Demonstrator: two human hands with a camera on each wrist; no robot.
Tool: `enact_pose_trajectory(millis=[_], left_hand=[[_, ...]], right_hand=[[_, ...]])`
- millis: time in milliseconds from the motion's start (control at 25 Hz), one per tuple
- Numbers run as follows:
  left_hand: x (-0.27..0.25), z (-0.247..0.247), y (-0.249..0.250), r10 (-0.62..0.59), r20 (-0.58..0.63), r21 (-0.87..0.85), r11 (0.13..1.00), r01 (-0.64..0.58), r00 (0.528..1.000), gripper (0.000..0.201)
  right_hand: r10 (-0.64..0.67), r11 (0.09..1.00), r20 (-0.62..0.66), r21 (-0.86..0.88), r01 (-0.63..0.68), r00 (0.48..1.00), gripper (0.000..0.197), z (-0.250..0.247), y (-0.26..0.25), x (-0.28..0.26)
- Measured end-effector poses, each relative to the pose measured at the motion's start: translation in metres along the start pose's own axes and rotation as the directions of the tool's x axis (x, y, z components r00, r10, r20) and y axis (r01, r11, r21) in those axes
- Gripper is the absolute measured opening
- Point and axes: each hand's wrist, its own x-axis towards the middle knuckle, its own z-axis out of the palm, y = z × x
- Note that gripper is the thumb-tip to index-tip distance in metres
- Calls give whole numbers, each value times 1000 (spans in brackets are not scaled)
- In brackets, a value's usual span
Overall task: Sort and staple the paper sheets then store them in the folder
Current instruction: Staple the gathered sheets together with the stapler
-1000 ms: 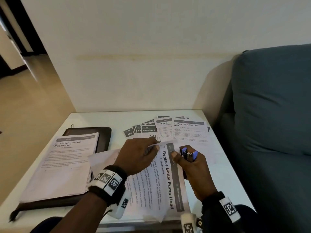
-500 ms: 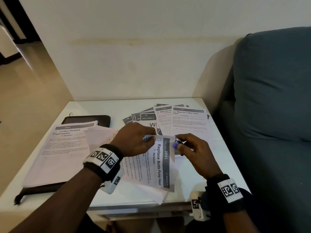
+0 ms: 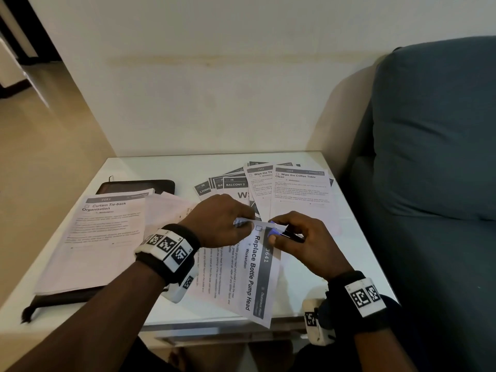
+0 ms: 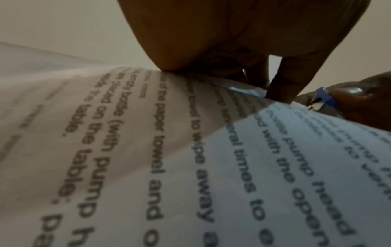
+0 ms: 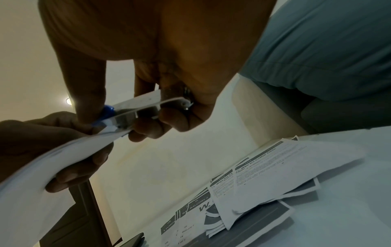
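A white table [image 3: 303, 288] stands against a pale wall, with a blue-grey sofa [image 3: 434, 146] just beside it on the right. At the table's left lies a dark folder [image 3: 135, 186], open, and a stack of printed sheets [image 3: 99, 237] headed "Curtain Tie-back Organization" rests on it, covering most of it. At the far side of the table a fan of loose sheets [image 3: 298, 191] is spread out, the top ones headed "Wipe the Coffee Table Clean" and "Wipe the TV"; under them show dark-banded pages marked "Balcony 2" and "Living".

Near the front edge, both hands meet over a set of sheets [image 3: 252, 275] headed "Replace Bottle Pump Head". The left hand [image 3: 220, 220] pinches the top corner of this set between thumb and fingertips, lifting that end off the table so the pages bow; the lower end hangs past the table's front edge. The right hand [image 3: 298, 237] is curled round a small stapler [image 5: 135, 110] with a metal body and a blue tip, thumb on top and fingers beneath. The stapler's mouth sits over the corner of the held sheets, just beside the left fingertips [image 4: 281, 90]. Whether the stapler is pressed fully closed cannot be told. Both wrists wear black bands with white coded tags.
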Motion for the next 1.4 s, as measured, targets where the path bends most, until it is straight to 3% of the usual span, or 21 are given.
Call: enact_pose_trajectory(millis=[440, 800, 1000, 1160, 1240, 1320, 1400], left_hand=[[-2, 3, 3, -16, 21, 9, 1000, 16, 1000, 15], [0, 0, 2, -15, -5, -3, 1000, 15, 1000, 27], [-1, -2, 3, -12, -32, -13, 1000, 11, 999, 25], [-6, 0, 2, -16, -67, -78, 997, 10, 998, 20], [-10, -2, 3, -42, -98, -143, 989, 28, 994, 22], [-16, -6, 0, -108, -144, -240, 968, 71, 984, 22], [-25, -11, 0, -178, -216, -339, 936, 98, 960, 26]], right_hand=[[22, 1000, 64, -15, -21, 998, 23, -3, 7, 2], [-47, 999, 28, -8, 48, 998, 18, -4, 4, 6], [19, 999, 33, 25, -20, 999, 25, 0, 0, 4], [75, 974, 10, 212, -76, 997, 36, 0, -3, 3], [129, 927, -81, 363, -91, 988, 26, 0, -2, 5], [214, 867, -239, 492, -72, 947, 16, -4, 5, 5], [309, 780, -294, 623, -63, 904, 15, -9, 10, 3]])
